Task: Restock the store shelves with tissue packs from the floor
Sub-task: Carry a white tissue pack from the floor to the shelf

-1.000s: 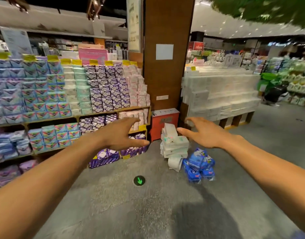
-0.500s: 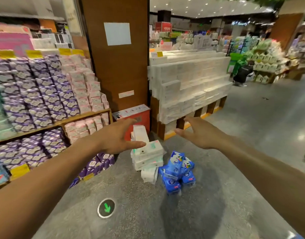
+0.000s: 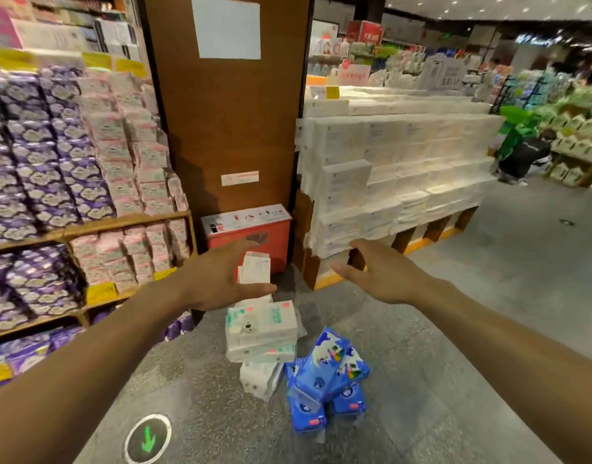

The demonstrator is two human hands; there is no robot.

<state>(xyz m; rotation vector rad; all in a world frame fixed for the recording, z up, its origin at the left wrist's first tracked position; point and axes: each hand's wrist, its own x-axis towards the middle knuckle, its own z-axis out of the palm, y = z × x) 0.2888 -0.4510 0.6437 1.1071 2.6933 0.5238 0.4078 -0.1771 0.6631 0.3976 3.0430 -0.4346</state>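
- Left hand point(image 3: 221, 279) and right hand point(image 3: 385, 276) are hovering, fingers spread, holding nothing
- White tissue packs point(image 3: 263, 326) and blue tissue packs point(image 3: 328, 373) are lying below them on the grey floor point(image 3: 455, 329)
- Stocked shelves point(image 3: 120, 226) are standing left of the left hand

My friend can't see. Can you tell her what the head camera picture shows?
A person's left hand and right hand reach out, open and empty, toward a small pile of white tissue packs and blue tissue packs on the grey store floor. On the left, wooden shelves hold purple and pink packs, beside a brown pillar.
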